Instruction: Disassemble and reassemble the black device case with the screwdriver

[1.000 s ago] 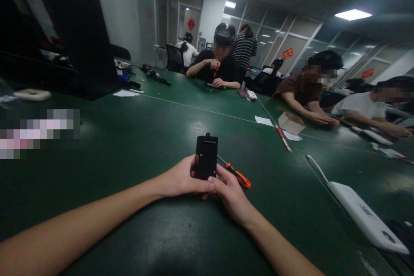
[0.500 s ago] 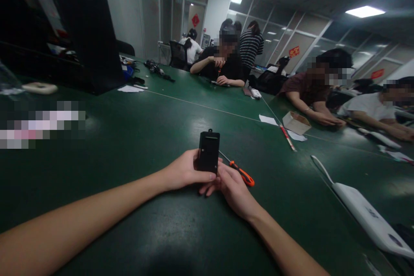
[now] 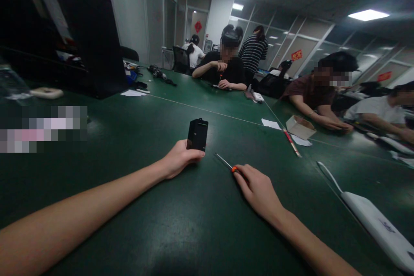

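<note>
A small black box stands upright in my left hand, whose thumb lies across its lower edge. To the right, my right hand is closed round the orange handle of a screwdriver. The screwdriver's thin metal shaft points up and left towards the box, with a gap between them. Most of the handle is hidden under my right fingers. Both hands are over the green table.
A white power strip lies at the right. Farther back are an open cardboard box, white paper and a red-and-white strip. A large black panel stands at the left. Several people sit across the table.
My right hand has left the black box and moved right, taking hold of the screwdriver that lay on the table. My left hand has shifted slightly left and away with the box.
</note>
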Demonstrator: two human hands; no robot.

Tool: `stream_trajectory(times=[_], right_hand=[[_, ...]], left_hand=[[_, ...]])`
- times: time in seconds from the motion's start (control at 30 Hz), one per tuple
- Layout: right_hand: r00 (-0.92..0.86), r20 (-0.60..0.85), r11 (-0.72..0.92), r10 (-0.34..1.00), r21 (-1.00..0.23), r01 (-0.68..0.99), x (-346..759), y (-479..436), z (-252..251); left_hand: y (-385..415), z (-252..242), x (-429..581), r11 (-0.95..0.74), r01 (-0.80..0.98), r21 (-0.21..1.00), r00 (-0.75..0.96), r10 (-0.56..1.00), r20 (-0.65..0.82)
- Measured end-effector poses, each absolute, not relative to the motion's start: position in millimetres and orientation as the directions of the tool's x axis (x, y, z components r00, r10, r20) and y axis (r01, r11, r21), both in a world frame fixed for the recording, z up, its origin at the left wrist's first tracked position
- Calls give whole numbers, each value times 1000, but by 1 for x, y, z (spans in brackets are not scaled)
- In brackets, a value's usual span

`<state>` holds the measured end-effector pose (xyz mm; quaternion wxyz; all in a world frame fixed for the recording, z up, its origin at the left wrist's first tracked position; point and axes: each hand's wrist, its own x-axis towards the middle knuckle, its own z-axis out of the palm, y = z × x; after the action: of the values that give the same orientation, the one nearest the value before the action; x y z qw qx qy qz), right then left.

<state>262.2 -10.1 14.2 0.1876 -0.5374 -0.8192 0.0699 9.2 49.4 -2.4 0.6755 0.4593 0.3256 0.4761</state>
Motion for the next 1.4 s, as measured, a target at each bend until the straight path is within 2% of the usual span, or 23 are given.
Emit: stream_trajectory(times=[0.1, 0.17, 0.23, 0.33, 0.47, 0.77, 1.1, 1.4], right_hand=[[-237, 355, 402, 904, -521, 753, 258, -14, 10], [-146, 387, 376, 911, -629, 680, 253, -21, 9], [-82, 347, 324, 934, -729, 603, 249, -29, 7], [-83, 287, 284, 954, -786, 549, 243, -38, 6], [-102, 301, 305, 948, -770, 561, 238, -42, 5], [-231, 412, 465, 881, -671, 577, 234, -42, 6], [-245, 402, 461, 882, -631, 623, 234, -40, 7], [-247, 415, 468, 876, -605, 644, 233, -40, 8]], left_hand=[[48, 0, 9, 144, -378, 914, 339, 941, -8], [46, 0, 9, 145, -399, 905, 354, 935, 6], [42, 1, 8, 157, -406, 900, 360, 933, -1], [36, 2, 6, 188, -382, 905, 347, 937, -48], [35, 1, 4, 204, -345, 916, 350, 934, -75], [37, -1, 8, 169, -339, 926, 280, 957, -72], [39, -7, 7, 48, -152, 987, 241, 971, -10], [38, -8, 6, -37, -61, 997, 205, 978, 49]])
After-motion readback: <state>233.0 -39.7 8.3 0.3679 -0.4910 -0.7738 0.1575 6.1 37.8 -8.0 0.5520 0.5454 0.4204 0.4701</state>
